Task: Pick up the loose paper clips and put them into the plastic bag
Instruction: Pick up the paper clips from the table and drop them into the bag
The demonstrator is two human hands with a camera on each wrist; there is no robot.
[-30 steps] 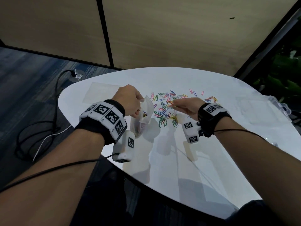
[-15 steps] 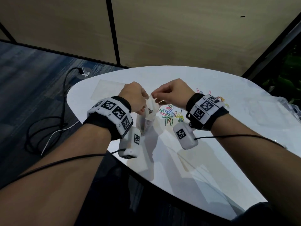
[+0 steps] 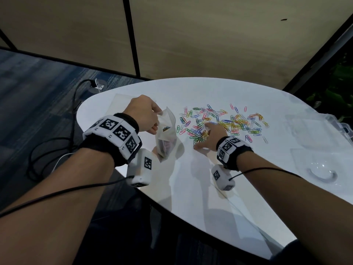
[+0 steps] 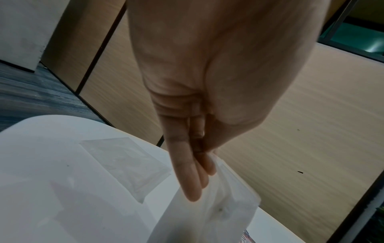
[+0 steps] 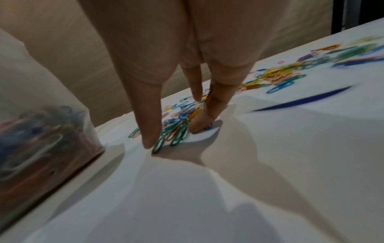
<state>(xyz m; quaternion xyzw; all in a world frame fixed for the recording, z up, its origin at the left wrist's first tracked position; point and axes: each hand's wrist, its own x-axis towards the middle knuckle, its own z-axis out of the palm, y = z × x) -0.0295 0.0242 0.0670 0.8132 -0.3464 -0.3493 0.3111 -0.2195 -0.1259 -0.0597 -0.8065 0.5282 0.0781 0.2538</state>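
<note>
Upright, mouth-up plastic bag [image 3: 166, 134] pinched by left hand [image 3: 145, 113]; right hand [image 3: 210, 135] spread, fingertips on loose paper clips [image 3: 225, 122].

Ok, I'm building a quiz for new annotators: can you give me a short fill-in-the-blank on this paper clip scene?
1. The plastic bag is held at its top by the ____ hand.
2. The right hand rests its fingers on loose paper clips lying on the ____ table.
3. The bag already holds some ____.

Missing words: left; white; paper clips
</note>
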